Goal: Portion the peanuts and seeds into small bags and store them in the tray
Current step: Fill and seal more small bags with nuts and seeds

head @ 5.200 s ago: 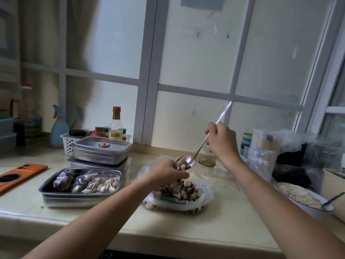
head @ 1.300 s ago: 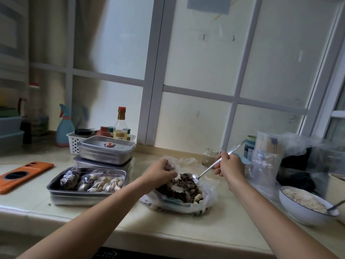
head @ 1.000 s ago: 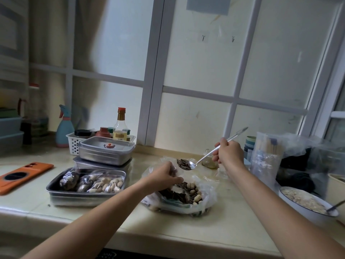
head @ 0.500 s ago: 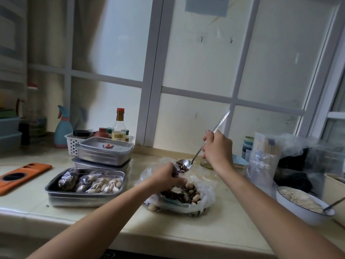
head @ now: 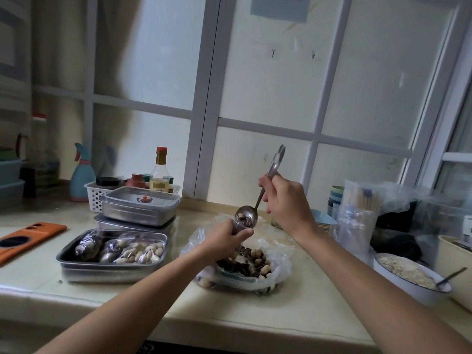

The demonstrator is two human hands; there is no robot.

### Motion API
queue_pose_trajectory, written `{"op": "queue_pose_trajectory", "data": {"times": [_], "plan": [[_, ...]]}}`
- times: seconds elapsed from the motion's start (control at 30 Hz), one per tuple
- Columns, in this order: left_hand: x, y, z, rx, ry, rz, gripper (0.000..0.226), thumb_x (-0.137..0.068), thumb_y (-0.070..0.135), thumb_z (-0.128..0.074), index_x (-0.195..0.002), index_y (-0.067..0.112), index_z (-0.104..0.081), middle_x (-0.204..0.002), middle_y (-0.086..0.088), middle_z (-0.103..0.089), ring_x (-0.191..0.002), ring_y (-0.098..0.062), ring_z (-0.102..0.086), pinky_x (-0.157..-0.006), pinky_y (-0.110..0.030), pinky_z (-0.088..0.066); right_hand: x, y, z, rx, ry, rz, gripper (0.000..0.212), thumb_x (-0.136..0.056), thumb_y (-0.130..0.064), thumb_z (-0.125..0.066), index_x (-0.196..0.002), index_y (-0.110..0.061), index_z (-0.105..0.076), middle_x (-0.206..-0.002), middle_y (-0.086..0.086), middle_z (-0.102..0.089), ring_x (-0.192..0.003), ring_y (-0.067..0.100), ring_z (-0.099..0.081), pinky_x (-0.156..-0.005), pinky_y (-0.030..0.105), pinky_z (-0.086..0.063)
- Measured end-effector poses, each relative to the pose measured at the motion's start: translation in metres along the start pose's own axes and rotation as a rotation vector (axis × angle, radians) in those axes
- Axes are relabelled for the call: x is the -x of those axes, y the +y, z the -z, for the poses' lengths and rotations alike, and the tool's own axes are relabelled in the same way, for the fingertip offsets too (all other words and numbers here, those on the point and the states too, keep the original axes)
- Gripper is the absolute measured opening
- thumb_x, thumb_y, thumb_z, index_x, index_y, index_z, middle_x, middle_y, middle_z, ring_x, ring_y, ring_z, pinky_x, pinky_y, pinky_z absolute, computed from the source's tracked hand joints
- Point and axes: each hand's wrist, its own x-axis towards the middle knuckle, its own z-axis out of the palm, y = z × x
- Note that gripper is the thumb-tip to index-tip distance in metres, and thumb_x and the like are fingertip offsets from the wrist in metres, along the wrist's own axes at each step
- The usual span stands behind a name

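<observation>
A pale stone desk (head: pixel 293 310) runs under a white-framed window (head: pixel 207 123) with frosted panes. At its back left stand a blue spray bottle (head: pixel 82 175), a white basket (head: pixel 93 194) of jars and a sauce bottle (head: pixel 158 172). In front of them sit stacked lidded steel containers (head: pixel 139 205). An orange flat case (head: pixel 30 236) lies at the far left.

The steel tray (head: pixel 84 263) sits left of centre and holds several filled small bags (head: pixel 138 251), some with peanuts and some dark. Just right of it, a large clear plastic bag (head: pixel 278 267) lies open with mixed peanuts and striped seeds (head: pixel 251 261).

Above that heap, the left hand (head: pixel 224 238) is curled round a small bag (head: pixel 238 224). The right hand (head: pixel 288 203) grasps the handle of a long steel spoon (head: pixel 246 215), whose tilted bowl of seeds meets the bag's mouth.

Fingers hide most of the small bag. At the right, a white bowl (head: pixel 408 282) is partly cut off. Behind it, the crumpled plastic and dark clutter are too blurred to identify.
</observation>
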Motion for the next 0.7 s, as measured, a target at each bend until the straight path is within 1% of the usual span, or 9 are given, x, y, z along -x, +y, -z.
{"op": "queue_pose_trajectory", "data": {"times": [0.1,0.2,0.27,0.33,0.4,0.5,0.6,0.7], "plan": [[-0.002,-0.003,0.0,0.076,-0.001,0.026,0.028,-0.101,0.035,-0.063,-0.092,0.01,-0.053,-0.07,-0.007,-0.061,-0.051,-0.013,-0.054,-0.048,-0.022,-0.045,0.002,-0.003,-0.002,0.003,-0.011,0.103,0.025,-0.107,-0.022,-0.053,-0.098,-0.003,-0.067,-0.07,-0.006,-0.058,-0.051,0.011,-0.051,-0.056,0.036,-0.052],[-0.001,-0.002,0.0,0.101,-0.002,0.031,0.027,-0.102,0.032,-0.061,-0.088,0.012,-0.05,-0.073,-0.01,-0.058,-0.05,-0.01,-0.05,-0.045,-0.018,-0.044,0.001,-0.005,-0.004,-0.014,-0.012,0.147,0.023,-0.106,-0.02,-0.054,-0.097,-0.004,-0.067,-0.071,-0.009,-0.055,-0.053,0.01,-0.049,-0.057,0.035,-0.051],[-0.001,0.0,0.0,0.102,-0.011,0.014,0.028,-0.103,0.031,-0.06,-0.085,0.012,-0.049,-0.074,-0.014,-0.057,-0.049,-0.012,-0.05,-0.046,-0.02,-0.044,0.001,-0.006,-0.004,-0.02,0.005,0.184,0.025,-0.106,-0.023,-0.053,-0.097,-0.004,-0.066,-0.069,-0.005,-0.056,-0.054,0.013,-0.051,-0.056,0.036,-0.05],[-0.001,0.001,0.001,0.091,-0.006,0.009,0.028,-0.103,0.031,-0.06,-0.084,0.012,-0.05,-0.074,-0.015,-0.059,-0.05,-0.015,-0.052,-0.046,-0.022,-0.045,0.001,-0.008,-0.005,-0.013,0.041,0.23,0.029,-0.106,-0.027,-0.05,-0.097,-0.004,-0.065,-0.07,0.0,-0.058,-0.056,0.018,-0.054,-0.056,0.037,-0.05],[-0.001,0.0,0.001,0.125,-0.005,0.011,0.029,-0.103,0.03,-0.06,-0.083,0.011,-0.05,-0.072,-0.015,-0.059,-0.05,-0.018,-0.053,-0.048,-0.026,-0.046,0.002,-0.01,-0.005,0.008,0.078,0.281,0.03,-0.105,-0.027,-0.05,-0.099,-0.003,-0.065,-0.073,0.003,-0.061,-0.059,0.019,-0.057,-0.056,0.036,-0.051],[-0.001,-0.001,0.002,0.161,0.004,0.001,0.029,-0.103,0.029,-0.06,-0.083,0.011,-0.048,-0.07,-0.017,-0.058,-0.052,-0.023,-0.054,-0.051,-0.032,-0.047,0.005,-0.011,-0.006,0.04,0.102,0.332,0.03,-0.106,-0.027,-0.05,-0.101,-0.002,-0.066,-0.077,0.005,-0.064,-0.06,0.021,-0.061,-0.056,0.037,-0.055],[-0.001,-0.002,0.003,0.18,0.037,0.019,0.027,-0.102,0.03,-0.062,-0.092,0.009,-0.048,-0.07,-0.013,-0.061,-0.052,-0.022,-0.056,-0.05,-0.032,-0.048,0.008,-0.011,-0.008,0.059,0.109,0.348,0.031,-0.107,-0.028,-0.05,-0.104,-0.002,-0.067,-0.082,0.006,-0.067,-0.064,0.022,-0.066,-0.058,0.038,-0.058],[0.0,-0.003,0.003,0.175,0.063,0.039,0.031,-0.101,0.031,-0.063,-0.106,0.005,-0.048,-0.072,-0.008,-0.063,-0.05,-0.013,-0.057,-0.048,-0.027,-0.049,0.008,-0.012,-0.008,0.049,0.121,0.356,0.03,-0.106,-0.027,-0.051,-0.103,-0.002,-0.067,-0.081,0.004,-0.067,-0.064,0.02,-0.065,-0.059,0.034,-0.057]]}}
